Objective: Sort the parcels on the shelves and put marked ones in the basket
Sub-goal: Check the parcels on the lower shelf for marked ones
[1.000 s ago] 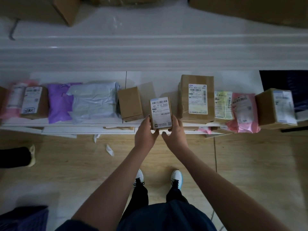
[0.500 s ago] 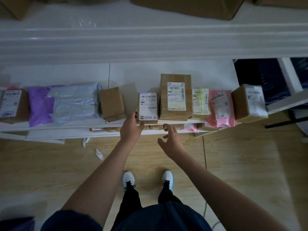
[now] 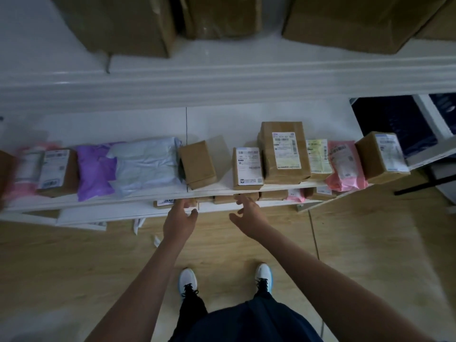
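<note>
Head view frames both bare hands stretched forward in front of a white shelf on which parcels are lined up in a row. Nothing is held by the left hand; its fingers are relaxed and spread, with the fingertips level with the shelf's front edge. The right hand is likewise seen with loosely spread fingers and no parcel in it, its fingertips near the same edge. The two hands are kept apart.

Just beyond the right hand, a small labelled box is stood on the shelf, touched by neither hand. Just beside it, further to the right, a taller taped box with a white label is placed. Beyond that, a yellowish labelled packet, a pink mailer and a tilted labelled carton are seen in turn.

Beyond the left hand, a plain brown box is set slightly turned. Further left of it, a pale grey mailer is laid partly over a purple mailer, followed by another labelled brown box; the parcels past it are blurred.

Below the hands' fingertips, a lower shelf with more parcels is partly shown. Large cardboard boxes are stacked on the shelf above. Under the arms, a wooden floor and white shoes are visible.
</note>
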`<act>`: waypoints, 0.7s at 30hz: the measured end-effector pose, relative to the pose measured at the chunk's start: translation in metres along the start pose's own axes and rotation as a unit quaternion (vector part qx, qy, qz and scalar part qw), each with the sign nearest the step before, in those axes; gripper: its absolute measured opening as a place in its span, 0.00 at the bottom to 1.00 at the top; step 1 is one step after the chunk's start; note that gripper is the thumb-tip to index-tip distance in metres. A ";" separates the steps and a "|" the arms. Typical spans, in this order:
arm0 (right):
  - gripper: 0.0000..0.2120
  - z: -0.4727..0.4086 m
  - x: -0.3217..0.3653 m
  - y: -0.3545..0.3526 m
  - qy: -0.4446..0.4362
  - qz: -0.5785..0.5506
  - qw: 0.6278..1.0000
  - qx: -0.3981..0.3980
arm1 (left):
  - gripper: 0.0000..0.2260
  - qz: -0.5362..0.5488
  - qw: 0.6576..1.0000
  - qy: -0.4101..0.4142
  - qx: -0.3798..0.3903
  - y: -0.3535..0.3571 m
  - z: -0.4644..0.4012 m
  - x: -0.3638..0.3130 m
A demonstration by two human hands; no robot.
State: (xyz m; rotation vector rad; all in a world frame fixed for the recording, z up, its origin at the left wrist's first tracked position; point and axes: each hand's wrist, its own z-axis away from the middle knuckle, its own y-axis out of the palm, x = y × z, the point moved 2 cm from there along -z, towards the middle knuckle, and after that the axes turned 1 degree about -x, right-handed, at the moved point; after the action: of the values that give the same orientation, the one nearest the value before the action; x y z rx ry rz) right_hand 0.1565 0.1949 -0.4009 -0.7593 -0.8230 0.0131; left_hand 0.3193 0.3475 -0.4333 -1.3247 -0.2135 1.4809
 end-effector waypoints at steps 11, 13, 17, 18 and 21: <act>0.38 -0.061 0.067 0.014 0.049 0.023 0.997 -0.047 | 0.17 0.033 0.988 0.126 0.079 -0.045 -0.050 -0.009; 0.40 -0.071 0.073 0.020 0.047 0.030 0.997 -0.047 | 0.18 0.034 0.987 0.133 0.085 -0.044 -0.056 -0.010; 0.38 -0.076 0.073 0.033 0.058 0.003 0.997 -0.044 | 0.22 0.016 0.985 0.126 0.116 -0.037 -0.064 -0.007; 0.37 -0.075 0.072 0.035 0.058 -0.004 0.997 -0.046 | 0.22 0.015 0.985 0.122 0.120 -0.035 -0.063 -0.007; 0.30 -0.067 0.067 0.041 0.063 -0.030 0.995 -0.067 | 0.23 0.022 0.985 0.117 0.124 -0.029 -0.054 -0.005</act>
State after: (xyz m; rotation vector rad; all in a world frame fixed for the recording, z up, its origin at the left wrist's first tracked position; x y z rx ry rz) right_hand 0.2587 0.2037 -0.4114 -0.8534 -0.7312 -0.1433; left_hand 0.3780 0.3289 -0.4291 -1.2923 0.1490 1.3273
